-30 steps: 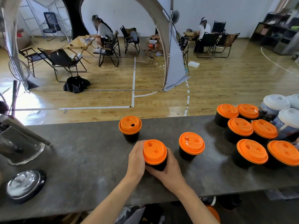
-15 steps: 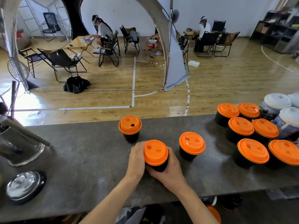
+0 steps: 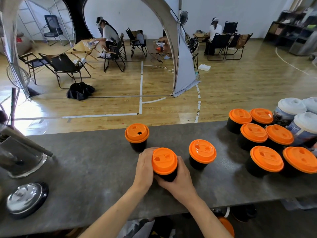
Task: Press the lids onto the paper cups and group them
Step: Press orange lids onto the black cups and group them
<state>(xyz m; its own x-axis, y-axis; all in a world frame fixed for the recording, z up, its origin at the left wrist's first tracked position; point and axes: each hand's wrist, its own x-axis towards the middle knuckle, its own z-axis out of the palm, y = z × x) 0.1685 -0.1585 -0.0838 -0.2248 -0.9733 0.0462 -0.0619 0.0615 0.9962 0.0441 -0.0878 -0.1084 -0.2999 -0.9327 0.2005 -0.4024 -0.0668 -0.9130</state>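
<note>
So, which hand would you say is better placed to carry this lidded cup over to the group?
Probably the right. The right hand and left hand both hold the lidded cup, but the right is on the side facing the grouped cups; the left would have to cross.

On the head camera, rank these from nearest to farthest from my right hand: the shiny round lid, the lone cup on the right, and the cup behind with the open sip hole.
1. Lone cup, just right of the right hand gripping the held cup.
2. Open-hole cup, behind and to the left.
3. Shiny round lid, far left.
</note>
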